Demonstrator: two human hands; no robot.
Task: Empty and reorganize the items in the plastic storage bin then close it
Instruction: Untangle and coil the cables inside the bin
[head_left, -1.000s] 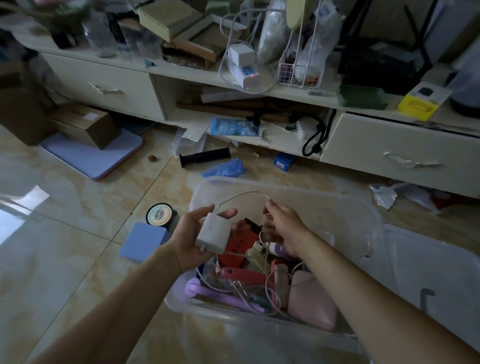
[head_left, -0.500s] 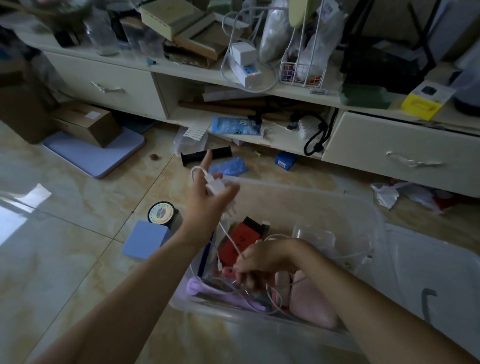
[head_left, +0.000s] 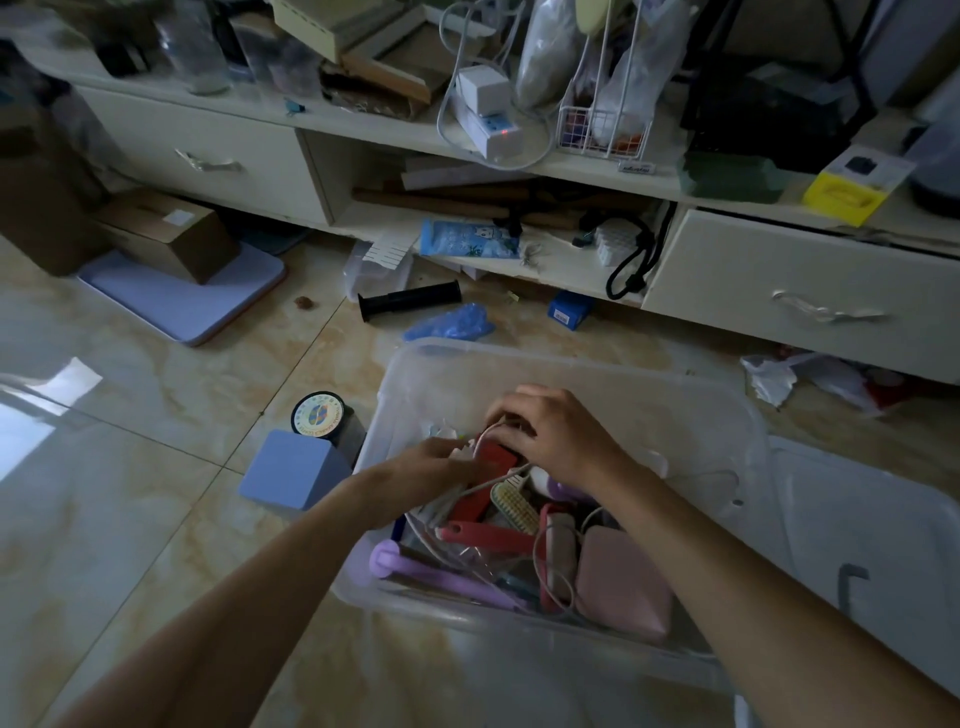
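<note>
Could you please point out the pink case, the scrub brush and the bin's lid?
Pink case (head_left: 621, 582), head view, middle of its top.
Scrub brush (head_left: 515, 506), head view, its bristles.
Lid (head_left: 878, 551), head view, bare flat panel.

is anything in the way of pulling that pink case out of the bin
Partly. A white cable loops beside the pink case in the bin, and the right forearm crosses just above it. Both the left hand and right hand are busy farther back.
</note>
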